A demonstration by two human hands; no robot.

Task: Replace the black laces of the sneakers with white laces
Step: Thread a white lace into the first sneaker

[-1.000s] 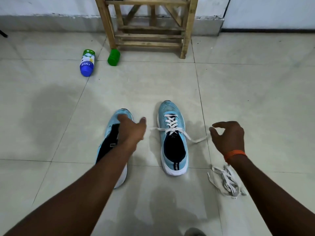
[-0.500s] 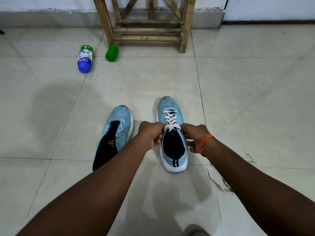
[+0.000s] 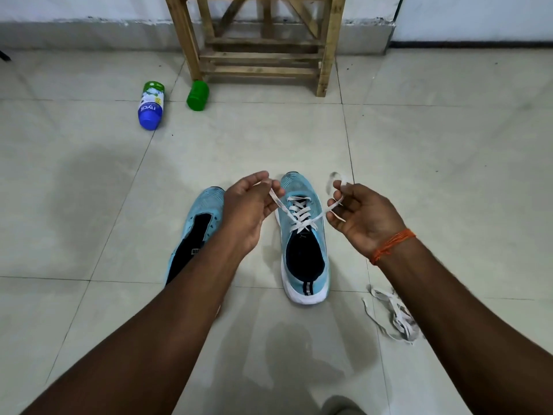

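Note:
Two light-blue sneakers stand on the tiled floor. The right sneaker (image 3: 303,244) carries a white lace (image 3: 300,215) crossed through its eyelets. My left hand (image 3: 250,211) pinches one end of that lace, lifted above the toe. My right hand (image 3: 363,218) grips the other end, which loops over its fingers. The left sneaker (image 3: 197,232) has no lace and is partly hidden by my left forearm. A loose white lace (image 3: 395,316) lies in a heap on the floor to the right.
A wooden stool (image 3: 260,40) stands at the back against the wall. A blue and white bottle (image 3: 150,106) lies on its side to the left, with a green cap (image 3: 197,95) beside it. Bare tiles surround the shoes.
Both hands have risen from the sneaker's collar and spread apart, pulling the two lace ends up and outward. The camera has tilted slightly.

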